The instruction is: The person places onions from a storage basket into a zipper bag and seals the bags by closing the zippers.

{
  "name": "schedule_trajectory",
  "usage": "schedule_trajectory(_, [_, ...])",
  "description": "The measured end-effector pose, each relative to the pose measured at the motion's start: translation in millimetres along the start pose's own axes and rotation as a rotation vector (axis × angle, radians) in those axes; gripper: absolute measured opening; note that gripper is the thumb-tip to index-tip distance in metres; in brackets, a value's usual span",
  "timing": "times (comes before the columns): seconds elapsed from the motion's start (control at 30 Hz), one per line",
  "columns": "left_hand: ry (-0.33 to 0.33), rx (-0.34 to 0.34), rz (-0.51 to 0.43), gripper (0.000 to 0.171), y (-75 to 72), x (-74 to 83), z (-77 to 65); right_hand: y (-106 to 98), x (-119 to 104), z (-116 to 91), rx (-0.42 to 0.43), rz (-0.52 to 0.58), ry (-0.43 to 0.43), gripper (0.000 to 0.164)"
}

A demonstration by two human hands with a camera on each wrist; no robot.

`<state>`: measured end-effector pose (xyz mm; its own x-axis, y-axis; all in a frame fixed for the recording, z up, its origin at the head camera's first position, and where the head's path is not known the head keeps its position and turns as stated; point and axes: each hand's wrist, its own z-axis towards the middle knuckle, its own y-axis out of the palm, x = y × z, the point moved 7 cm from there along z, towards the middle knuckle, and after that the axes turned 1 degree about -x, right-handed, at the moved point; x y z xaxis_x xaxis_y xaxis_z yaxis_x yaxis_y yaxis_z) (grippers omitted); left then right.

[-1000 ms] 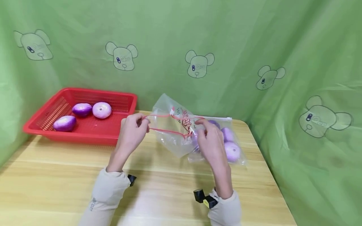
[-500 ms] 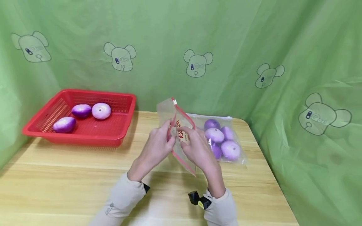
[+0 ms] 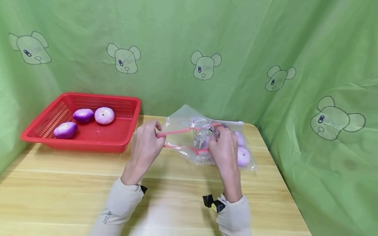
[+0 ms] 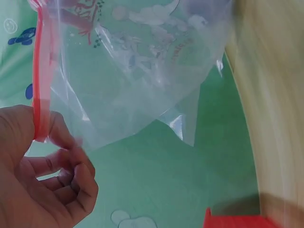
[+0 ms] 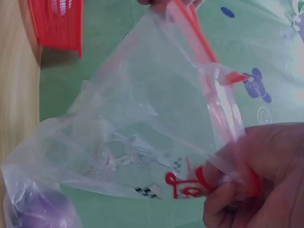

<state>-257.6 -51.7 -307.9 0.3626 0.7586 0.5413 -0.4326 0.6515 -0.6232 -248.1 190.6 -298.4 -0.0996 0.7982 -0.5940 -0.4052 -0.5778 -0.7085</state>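
My left hand (image 3: 146,141) pinches one side of the red zip edge of a clear zip bag (image 3: 183,114) between thumb and index finger. The opposite side is pinched by my right hand (image 3: 224,147), so the mouth is stretched apart between them. In the left wrist view the bag (image 4: 123,104) hangs thin, with printed cartoon figures. From the right wrist, red lettering shows on the bag (image 5: 156,104) beside my fingers. Behind my right hand lies a second clear zip bag (image 3: 251,165) holding several purple onions (image 3: 243,157), partly hidden.
A red plastic basket (image 3: 79,146) stands at the left on the wooden table (image 3: 171,203). Inside are a pale onion (image 3: 104,115) and two darker purple onions (image 3: 65,130). A green curtain (image 3: 165,39) with printed bear heads encloses the back and sides.
Both hands hold the bag apart at first, come together at its mouth half a second ago, then part again. The left hand has gone left and the right hand right, spreading the red zip edge.
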Motion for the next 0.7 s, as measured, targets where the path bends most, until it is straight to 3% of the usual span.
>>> schedule_trajectory(0.2, [-0.057, 0.020, -0.043, 0.010, -16.8, -16.1, 3.7, -3, -22, -6, -0.037, 0.154, -0.240, 0.021])
schedule_trajectory(0.37, [-0.126, -0.024, -0.073, 0.013, -31.3, -38.3, 7.2, 3, -42, -11, -0.097, 0.349, -0.409, 0.034])
schedule_trajectory(0.53, [-0.185, -0.096, -0.057, 0.012, -39.0, -57.3, 9.2, 14, -51, -16, -0.262, 0.417, -0.445, 0.046])
schedule_trajectory(0.7, [-0.234, -0.155, -0.057, 0.011, -37.4, -72.9, 11.1, 25, -61, -17, -0.443, 0.342, -0.423, 0.081])
